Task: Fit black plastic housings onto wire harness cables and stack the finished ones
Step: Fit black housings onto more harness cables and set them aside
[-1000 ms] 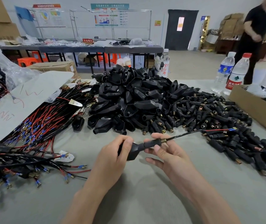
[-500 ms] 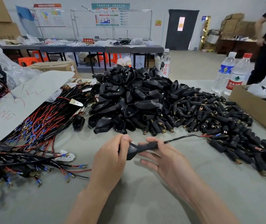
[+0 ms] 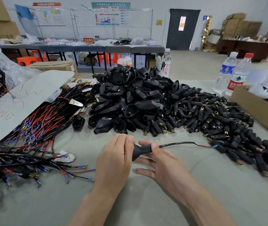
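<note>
Black plastic housing (image 3: 141,150), smooth and matte, flared at one end and necked at the other, held just above the table between both hands. Left hand (image 3: 113,162) curls round the flared end, hiding most of it. Right hand (image 3: 164,163) pinches the narrow neck with thumb and forefinger; its other fingers are spread loose below.

Thin black cable (image 3: 178,143) leaves the neck and runs right, glossy and slightly kinked. It ends in a red lead with a blue-sleeved terminal (image 3: 212,146) near the scatter of small black cylindrical plugs with brass tips (image 3: 219,121).

Risks, as judged:
- The free end could snag among the plugs if the cable is drawn sideways.
- If the neck pinch slackens, the slick cable may slide back through the housing.
- Terminals may catch inside the neck; the interior is not visible.

Further out: heap of empty black housings (image 3: 138,95), hard-shelled, angular, loosely piled. Left of it lies a bundle of red and black wires (image 3: 37,124) with blue crimps. A tangle of black harnesses (image 3: 7,162) sits at lower left, likely the finished stack. Grey-green ribbed table cover (image 3: 146,203).
</note>
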Available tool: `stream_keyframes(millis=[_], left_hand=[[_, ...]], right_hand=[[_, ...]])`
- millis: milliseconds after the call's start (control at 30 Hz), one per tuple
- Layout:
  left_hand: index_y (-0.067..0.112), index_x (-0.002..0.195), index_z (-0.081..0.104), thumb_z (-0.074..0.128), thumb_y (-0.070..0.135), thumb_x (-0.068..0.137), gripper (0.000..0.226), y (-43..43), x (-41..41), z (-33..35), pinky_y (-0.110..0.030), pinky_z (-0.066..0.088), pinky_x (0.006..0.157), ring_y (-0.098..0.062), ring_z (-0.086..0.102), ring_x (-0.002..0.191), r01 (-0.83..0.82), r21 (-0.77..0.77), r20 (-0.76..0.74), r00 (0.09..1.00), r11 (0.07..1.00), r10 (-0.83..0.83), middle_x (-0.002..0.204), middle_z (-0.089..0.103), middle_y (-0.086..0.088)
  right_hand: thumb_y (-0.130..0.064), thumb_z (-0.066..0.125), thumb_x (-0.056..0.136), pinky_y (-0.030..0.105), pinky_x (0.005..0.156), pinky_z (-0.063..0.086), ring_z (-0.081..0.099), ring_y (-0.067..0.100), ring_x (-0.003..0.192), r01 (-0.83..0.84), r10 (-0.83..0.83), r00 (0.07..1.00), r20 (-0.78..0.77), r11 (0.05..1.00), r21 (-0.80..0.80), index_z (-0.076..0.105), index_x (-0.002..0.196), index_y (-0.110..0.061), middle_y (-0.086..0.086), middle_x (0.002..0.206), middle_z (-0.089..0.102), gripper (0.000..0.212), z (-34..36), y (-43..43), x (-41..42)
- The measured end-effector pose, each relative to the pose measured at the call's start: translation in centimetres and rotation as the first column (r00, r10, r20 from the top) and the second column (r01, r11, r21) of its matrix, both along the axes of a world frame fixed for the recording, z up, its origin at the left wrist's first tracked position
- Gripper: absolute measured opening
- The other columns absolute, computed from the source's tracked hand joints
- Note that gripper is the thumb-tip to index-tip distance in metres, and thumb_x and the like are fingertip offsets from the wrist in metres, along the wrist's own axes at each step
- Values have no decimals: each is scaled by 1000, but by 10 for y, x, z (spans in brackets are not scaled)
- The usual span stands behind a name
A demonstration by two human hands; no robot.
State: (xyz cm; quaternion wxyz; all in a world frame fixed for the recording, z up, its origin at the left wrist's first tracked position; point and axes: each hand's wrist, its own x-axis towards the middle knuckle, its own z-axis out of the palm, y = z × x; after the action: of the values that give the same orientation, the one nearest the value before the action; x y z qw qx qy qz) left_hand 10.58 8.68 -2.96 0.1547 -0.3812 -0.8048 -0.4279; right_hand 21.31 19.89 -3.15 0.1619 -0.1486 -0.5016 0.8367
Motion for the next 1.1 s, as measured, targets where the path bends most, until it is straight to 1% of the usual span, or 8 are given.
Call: stream_keyframes(millis=[133, 333, 733, 800, 867, 967, 1033, 1100], left_hand=[[25, 85, 55, 25, 47, 100, 40, -2, -2, 1, -28, 41, 61, -10, 48, 73, 24, 9, -1, 1000, 1000, -24, 75, 51, 13], [27, 85, 52, 29, 48, 102, 35, -4, -7, 0, -24, 40, 62, -9, 50, 76, 1, 20, -31, 1000, 1000, -1, 77, 53, 14], [29, 84, 48, 33, 47, 102, 29, -1, -10, -5, -25, 40, 64, -11, 51, 77, 49, 58, -53, 998, 997, -46, 81, 51, 13], [29, 86, 50, 36, 47, 101, 28, 0, -10, -4, -24, 41, 66, -11, 53, 80, 70, 87, -23, 997, 994, -69, 84, 53, 13], [32, 92, 55, 42, 47, 101, 21, 1, -7, -2, -25, 42, 68, -9, 55, 80, 93, 207, 117, 986, 974, -119, 89, 56, 13], [37, 116, 54, 47, 54, 99, 26, 0, 11, 5, -23, 49, 80, 0, 63, 88, -67, 491, 531, 814, 869, -237, 106, 62, 13], [24, 122, 56, 46, 53, 99, 39, -3, 24, 8, -32, 52, 92, 2, 67, 85, -225, 494, 753, 594, 840, -284, 106, 66, 10], [9, 108, 65, 50, 48, 99, 42, -8, 33, 9, -39, 57, 84, -11, 71, 78, -310, 517, 842, 351, 798, -409, 98, 70, -5]], right_hand=[[-39, 58, 90, 48, 88, 58, 68, 25, 105, 96, -95, 995, -11, 995, 21, 75, 116, -18, 8, 116, 73, 37, 0, 1, -2], [-32, 67, 86, 27, 64, 59, 68, 12, 70, 365, -364, 931, -33, 931, 23, 78, 99, -10, 1, 82, 71, 28, -1, 5, -3], [-29, 64, 92, 20, 59, 57, 75, 18, 75, 488, -493, 870, 15, 864, 119, 66, 100, -7, 4, 82, 77, 23, -1, 10, -3], [-29, 64, 93, 20, 60, 57, 76, 19, 77, 497, -501, 865, 17, 862, 100, 66, 101, -5, 5, 83, 77, 26, -2, 11, -2], [-28, 63, 94, 20, 62, 57, 76, 19, 78, 513, -513, 858, 7, 858, 34, 64, 101, -2, 6, 82, 77, 27, 0, 11, -1], [-25, 61, 96, 19, 66, 58, 75, 16, 79, 507, -516, 856, -43, 852, -130, 60, 107, 5, 9, 82, 76, 32, 8, 10, 2], [-23, 60, 95, 18, 68, 58, 75, 16, 81, 477, -500, 862, -84, 857, -195, 58, 113, 7, 11, 84, 76, 35, 15, 4, 2], [-24, 61, 93, 19, 70, 58, 75, 19, 84, 426, -446, 890, -98, 888, -173, 58, 114, 8, 13, 90, 76, 38, 18, -9, -4]])
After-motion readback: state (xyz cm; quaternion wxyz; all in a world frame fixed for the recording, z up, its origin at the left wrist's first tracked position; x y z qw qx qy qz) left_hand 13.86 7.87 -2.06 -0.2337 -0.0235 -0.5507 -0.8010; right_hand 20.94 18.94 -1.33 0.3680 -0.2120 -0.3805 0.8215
